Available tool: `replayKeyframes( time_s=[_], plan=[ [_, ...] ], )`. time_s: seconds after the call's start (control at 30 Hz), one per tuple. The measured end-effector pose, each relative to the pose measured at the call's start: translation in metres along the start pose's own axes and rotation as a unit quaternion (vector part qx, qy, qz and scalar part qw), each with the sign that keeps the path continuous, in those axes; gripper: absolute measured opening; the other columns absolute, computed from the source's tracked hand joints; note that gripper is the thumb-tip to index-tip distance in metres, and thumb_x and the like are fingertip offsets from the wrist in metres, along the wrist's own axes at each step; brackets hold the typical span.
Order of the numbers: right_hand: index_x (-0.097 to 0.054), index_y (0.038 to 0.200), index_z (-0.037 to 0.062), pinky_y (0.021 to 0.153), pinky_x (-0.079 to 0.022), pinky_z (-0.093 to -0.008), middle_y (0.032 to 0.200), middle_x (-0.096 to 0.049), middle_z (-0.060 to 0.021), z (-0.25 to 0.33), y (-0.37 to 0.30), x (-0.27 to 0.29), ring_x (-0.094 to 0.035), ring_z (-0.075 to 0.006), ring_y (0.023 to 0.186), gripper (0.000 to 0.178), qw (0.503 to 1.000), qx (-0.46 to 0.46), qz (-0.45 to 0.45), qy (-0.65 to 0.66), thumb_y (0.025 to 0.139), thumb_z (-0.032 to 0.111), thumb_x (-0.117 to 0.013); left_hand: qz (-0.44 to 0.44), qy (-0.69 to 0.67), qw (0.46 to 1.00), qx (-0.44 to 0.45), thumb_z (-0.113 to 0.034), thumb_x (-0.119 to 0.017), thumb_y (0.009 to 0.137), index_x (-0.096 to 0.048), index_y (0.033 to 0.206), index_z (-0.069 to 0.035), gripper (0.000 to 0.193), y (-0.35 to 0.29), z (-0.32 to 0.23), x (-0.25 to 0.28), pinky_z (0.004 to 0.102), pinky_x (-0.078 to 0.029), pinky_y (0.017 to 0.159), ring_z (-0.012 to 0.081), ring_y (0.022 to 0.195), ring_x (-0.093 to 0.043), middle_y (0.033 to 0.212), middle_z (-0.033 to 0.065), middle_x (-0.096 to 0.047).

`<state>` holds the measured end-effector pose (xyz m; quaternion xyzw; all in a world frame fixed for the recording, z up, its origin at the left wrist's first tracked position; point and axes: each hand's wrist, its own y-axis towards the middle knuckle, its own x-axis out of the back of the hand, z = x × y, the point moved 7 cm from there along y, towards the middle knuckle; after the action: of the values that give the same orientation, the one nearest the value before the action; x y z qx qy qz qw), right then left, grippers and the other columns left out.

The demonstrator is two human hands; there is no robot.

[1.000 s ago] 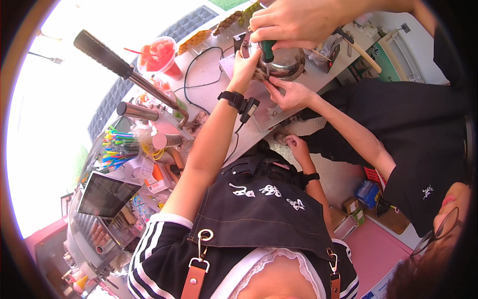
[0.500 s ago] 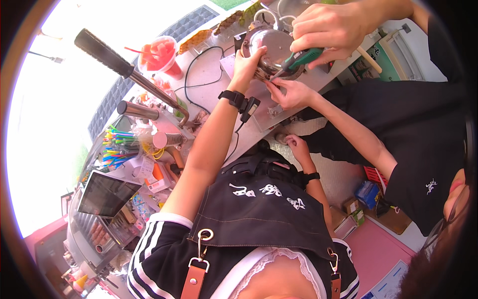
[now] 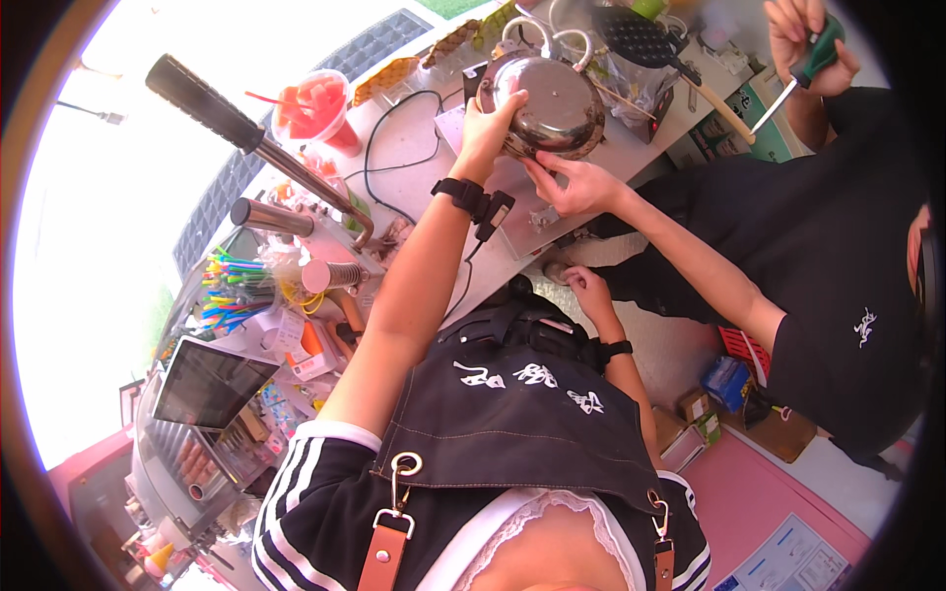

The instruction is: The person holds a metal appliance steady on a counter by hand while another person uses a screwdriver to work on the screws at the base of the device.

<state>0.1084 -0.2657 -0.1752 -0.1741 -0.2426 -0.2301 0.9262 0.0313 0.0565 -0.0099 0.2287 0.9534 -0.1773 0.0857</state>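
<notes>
My left hand [image 3: 493, 126] grips the left rim of a round, shiny steel pan-like housing [image 3: 560, 98], its thumb on the domed face. Pale looped tubes or cables [image 3: 574, 44] stand at its far side. A co-worker's hand [image 3: 581, 185] pinches the near rim. The co-worker's other hand [image 3: 788, 49] holds a green-handled screwdriver [image 3: 813, 57] off to the right, away from the housing. Low in front of my apron, my right hand [image 3: 589, 295] has its fingers curled together beside a small tan thing [image 3: 557, 272]; what it holds is unclear.
On the left, a metal press with a long black-handled lever [image 3: 207, 103] rises beside a cup of red fruit [image 3: 315, 108]. A black cable [image 3: 370, 158] crosses the white counter [image 3: 404, 138]. A black slotted turner [image 3: 641, 37] lies past the housing. The co-worker stands close on the right.
The co-worker's screwdriver hand has drawn back from the housing's near rim to the far right. The co-worker's other hand and both of mine stay almost in place.
</notes>
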Motion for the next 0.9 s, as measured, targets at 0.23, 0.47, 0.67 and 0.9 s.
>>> replayKeyframes(
  time_s=[0.23,0.47,0.67,0.9],
  plan=[
    [-0.068,0.107,0.0026,0.072,-0.052,-0.0294,0.086,-0.071,-0.0107,-0.001,0.0,-0.001,-0.067,-0.0183,0.076,0.022,1.0,0.001,0.003,-0.001,0.087,0.004,-0.059,-0.021,0.023,0.998,-0.049,-0.038,-0.078,0.078,-0.053,0.12,0.004,0.064,0.004,-0.001,0.001,0.0288,-0.058,0.056,0.0159,0.072,-0.067,0.1,0.0114,-0.064],
    [-0.067,0.107,0.0018,0.072,-0.052,-0.0293,0.085,-0.071,-0.0114,0.002,-0.001,0.0,-0.068,-0.0183,0.077,0.021,1.0,-0.006,0.007,-0.017,0.087,0.004,-0.06,-0.012,0.02,0.998,-0.065,-0.037,-0.078,0.079,-0.054,0.118,0.004,0.062,0.01,0.003,0.002,0.0288,-0.058,0.057,0.0156,0.073,-0.067,0.099,0.0108,-0.065],
    [-0.067,0.107,0.0017,0.072,-0.052,-0.0292,0.085,-0.071,-0.0113,0.001,-0.002,-0.001,-0.068,-0.0182,0.077,0.021,1.0,-0.005,0.01,-0.014,0.088,0.004,-0.06,-0.029,0.031,0.997,-0.059,-0.038,-0.078,0.079,-0.055,0.117,0.003,0.061,0.008,0.003,0.003,0.0292,-0.057,0.059,0.0151,0.073,-0.066,0.098,0.0097,-0.064],
    [-0.067,0.107,0.0017,0.072,-0.053,-0.0297,0.085,-0.071,-0.0117,-0.002,-0.003,-0.002,-0.07,-0.0193,0.078,0.02,1.0,-0.002,0.015,-0.021,0.089,0.004,-0.06,-0.022,0.031,0.997,-0.061,-0.038,-0.078,0.078,-0.055,0.116,0.003,0.061,0.009,0.003,0.003,0.029,-0.057,0.058,0.0145,0.072,-0.066,0.097,0.0096,-0.064]
  ],
)
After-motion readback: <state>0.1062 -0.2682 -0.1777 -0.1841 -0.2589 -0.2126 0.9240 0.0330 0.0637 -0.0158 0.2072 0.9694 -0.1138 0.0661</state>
